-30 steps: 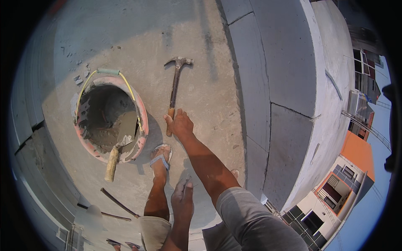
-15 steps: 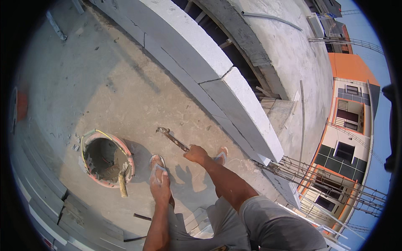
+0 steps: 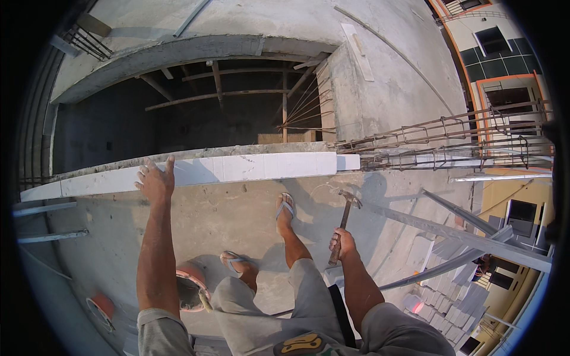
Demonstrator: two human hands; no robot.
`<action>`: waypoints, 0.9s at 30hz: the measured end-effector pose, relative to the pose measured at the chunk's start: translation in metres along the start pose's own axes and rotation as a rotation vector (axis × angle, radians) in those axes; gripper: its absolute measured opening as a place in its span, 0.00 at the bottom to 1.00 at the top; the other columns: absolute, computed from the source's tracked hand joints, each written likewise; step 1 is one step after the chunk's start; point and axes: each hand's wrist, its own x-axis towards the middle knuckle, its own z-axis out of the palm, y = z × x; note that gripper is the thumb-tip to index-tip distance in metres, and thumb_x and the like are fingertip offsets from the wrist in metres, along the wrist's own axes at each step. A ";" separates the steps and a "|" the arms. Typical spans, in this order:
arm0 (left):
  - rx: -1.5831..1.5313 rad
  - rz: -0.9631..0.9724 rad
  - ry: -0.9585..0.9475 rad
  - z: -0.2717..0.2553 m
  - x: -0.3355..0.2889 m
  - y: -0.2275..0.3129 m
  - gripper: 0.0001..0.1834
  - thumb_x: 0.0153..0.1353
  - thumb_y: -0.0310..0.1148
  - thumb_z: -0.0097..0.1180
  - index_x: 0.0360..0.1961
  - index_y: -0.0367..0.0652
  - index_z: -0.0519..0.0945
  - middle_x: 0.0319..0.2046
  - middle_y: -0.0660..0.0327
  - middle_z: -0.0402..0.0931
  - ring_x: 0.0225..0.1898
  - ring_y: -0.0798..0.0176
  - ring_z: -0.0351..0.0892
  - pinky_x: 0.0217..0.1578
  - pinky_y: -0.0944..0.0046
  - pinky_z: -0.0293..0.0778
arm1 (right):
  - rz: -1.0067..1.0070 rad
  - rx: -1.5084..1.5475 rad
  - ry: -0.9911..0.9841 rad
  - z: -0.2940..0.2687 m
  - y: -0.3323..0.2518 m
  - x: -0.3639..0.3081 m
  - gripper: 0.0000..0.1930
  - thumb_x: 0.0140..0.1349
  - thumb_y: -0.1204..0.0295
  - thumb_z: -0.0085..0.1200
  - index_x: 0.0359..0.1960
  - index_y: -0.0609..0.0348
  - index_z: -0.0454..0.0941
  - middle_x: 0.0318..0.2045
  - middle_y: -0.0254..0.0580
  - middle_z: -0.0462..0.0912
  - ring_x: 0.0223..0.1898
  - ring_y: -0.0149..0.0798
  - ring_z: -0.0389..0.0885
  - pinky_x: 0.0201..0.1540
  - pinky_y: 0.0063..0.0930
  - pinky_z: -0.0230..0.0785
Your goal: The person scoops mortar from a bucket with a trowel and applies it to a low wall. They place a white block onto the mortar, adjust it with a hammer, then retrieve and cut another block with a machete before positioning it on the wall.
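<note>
My left hand (image 3: 155, 180) rests on the low wall of white blocks (image 3: 249, 167), fingers spread over its top edge. My right hand (image 3: 342, 240) grips a hammer (image 3: 345, 215) by its handle, the head pointing away from me above the concrete floor, just short of the wall. Beside my left forearm, and partly hidden by it, stands a reddish bucket (image 3: 191, 272) with grey mortar inside. A tool handle (image 3: 205, 300) leans at its rim.
Past the wall lies a deep, dark opening (image 3: 208, 118) crossed by wooden poles. A rusty rebar cage (image 3: 439, 139) continues from the wall's right end. Metal beams (image 3: 457, 228) slant at the right, near stacked grey blocks (image 3: 445, 296). Another red bucket (image 3: 101, 310) is at lower left.
My view has turned to the right, so the wall now runs across in front of me. My left hand has come up onto the wall. The hammer, still in my right hand, now points forward.
</note>
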 end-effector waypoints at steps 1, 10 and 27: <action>-0.014 -0.054 -0.091 0.005 0.009 0.007 0.54 0.56 0.72 0.47 0.68 0.34 0.59 0.64 0.38 0.62 0.68 0.36 0.57 0.66 0.36 0.48 | 0.007 0.020 -0.053 0.001 -0.013 0.007 0.09 0.60 0.65 0.56 0.28 0.47 0.67 0.16 0.28 0.67 0.14 0.29 0.64 0.17 0.27 0.60; 0.198 -0.226 -0.056 0.060 0.007 0.000 0.60 0.46 0.77 0.51 0.65 0.34 0.63 0.63 0.47 0.65 0.64 0.47 0.64 0.63 0.38 0.55 | 0.018 -0.223 -0.086 0.024 -0.089 0.013 0.08 0.59 0.67 0.56 0.34 0.50 0.69 0.17 0.31 0.69 0.13 0.31 0.67 0.15 0.30 0.62; 0.079 -0.228 -0.157 0.042 -0.008 0.007 0.63 0.48 0.76 0.52 0.70 0.32 0.53 0.70 0.43 0.53 0.72 0.46 0.51 0.63 0.29 0.47 | 0.008 -0.538 -0.091 0.043 -0.111 0.033 0.08 0.57 0.72 0.58 0.32 0.54 0.69 0.16 0.31 0.68 0.10 0.30 0.66 0.11 0.29 0.62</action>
